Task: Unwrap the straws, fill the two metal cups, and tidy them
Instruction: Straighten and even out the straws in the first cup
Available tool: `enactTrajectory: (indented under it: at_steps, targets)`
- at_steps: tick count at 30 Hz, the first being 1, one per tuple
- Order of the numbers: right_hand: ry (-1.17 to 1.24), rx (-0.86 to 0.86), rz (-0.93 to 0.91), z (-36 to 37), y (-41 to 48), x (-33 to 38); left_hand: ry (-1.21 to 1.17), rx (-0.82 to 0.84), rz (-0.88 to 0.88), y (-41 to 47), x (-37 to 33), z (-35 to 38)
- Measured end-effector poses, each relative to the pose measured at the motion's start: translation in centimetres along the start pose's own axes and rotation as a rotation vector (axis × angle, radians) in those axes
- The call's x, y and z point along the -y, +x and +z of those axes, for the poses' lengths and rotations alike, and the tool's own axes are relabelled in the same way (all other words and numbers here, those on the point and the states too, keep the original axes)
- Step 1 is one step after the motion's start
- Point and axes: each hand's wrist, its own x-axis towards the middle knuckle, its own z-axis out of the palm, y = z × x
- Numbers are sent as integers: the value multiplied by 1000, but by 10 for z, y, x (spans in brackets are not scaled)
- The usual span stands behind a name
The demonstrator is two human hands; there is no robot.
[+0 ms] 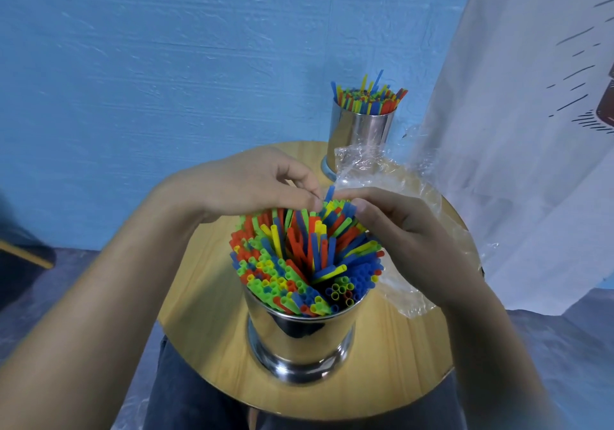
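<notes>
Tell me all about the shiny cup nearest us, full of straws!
The near shiny metal cup stands upright on the round wooden table, on a wider ringed foot. Red, blue, green and yellow plastic straws cram it, leaning untidily. The left hand and right hand pinch straw tops at its far side.

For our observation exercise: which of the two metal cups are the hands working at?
The near cup: the left hand and right hand touch its straws. The far cup stands untouched at the table's back.

Bare left hand (252,183) and right hand (408,230), bare forearms (99,280) — dark blue-grey trousers (199,396) at the lap
</notes>
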Motion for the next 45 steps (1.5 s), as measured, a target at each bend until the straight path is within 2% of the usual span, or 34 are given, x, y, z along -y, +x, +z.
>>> enactTrajectory:
  at_steps: [7, 12, 18, 24, 36, 45]
  targets:
    - [-12, 6, -10, -1, -1, 0, 111, -60, 111, 3, 7, 2]
    - [-14, 3, -19, 0, -1, 2, 18, -196, 237, 2, 6, 3]
    - [-4, -67, -53, 3, -3, 8, -93, -304, 291, 1, 5, 8]
    - [-109, -148, -86, 3, -5, 12, -208, -345, 323, -5, 9, 14]
    - [-163, -178, -97, 8, -10, 20, -268, -357, 346, -14, 2, 15]
    - [-179, -201, -74, 7, -14, 21, -210, -413, 378, -14, -3, 13]
